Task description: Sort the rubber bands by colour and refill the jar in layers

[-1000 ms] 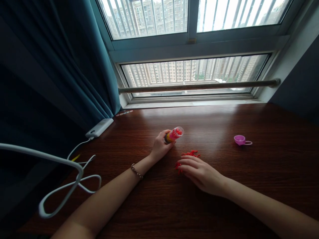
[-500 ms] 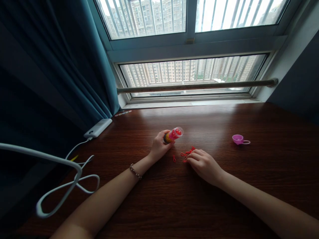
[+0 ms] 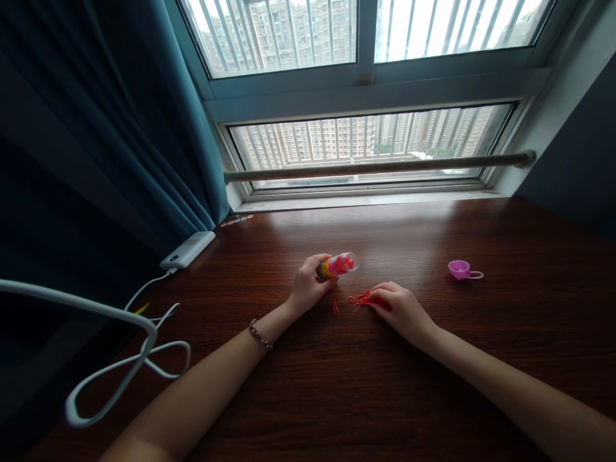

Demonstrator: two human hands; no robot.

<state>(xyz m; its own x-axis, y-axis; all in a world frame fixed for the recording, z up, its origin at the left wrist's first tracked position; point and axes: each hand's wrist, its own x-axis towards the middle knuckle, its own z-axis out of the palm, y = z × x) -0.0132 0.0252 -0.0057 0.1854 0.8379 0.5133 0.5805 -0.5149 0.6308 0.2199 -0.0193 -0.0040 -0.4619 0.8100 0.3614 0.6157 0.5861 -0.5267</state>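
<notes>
My left hand is wrapped round a small clear bottle with a black and yellow end and red pieces inside. The bottle is tilted, its clear end toward the right. A small pile of red paper clips lies on the table, and my right hand has its fingertips pinched at the right side of the pile, on red paper clips; its grip is partly hidden. One red paper clip lies apart, just below the bottle.
A pink cup-shaped cap with a loop rests on the brown wooden table at the right. At the left are a white power bank, a looped white cable and a blue curtain. A window with a metal rail stands behind.
The bottle has turned to lie flatter, its clear end lower and slightly farther right. My right hand has shifted slightly right, fingertips drawn closer together, uncovering more of the pile.
</notes>
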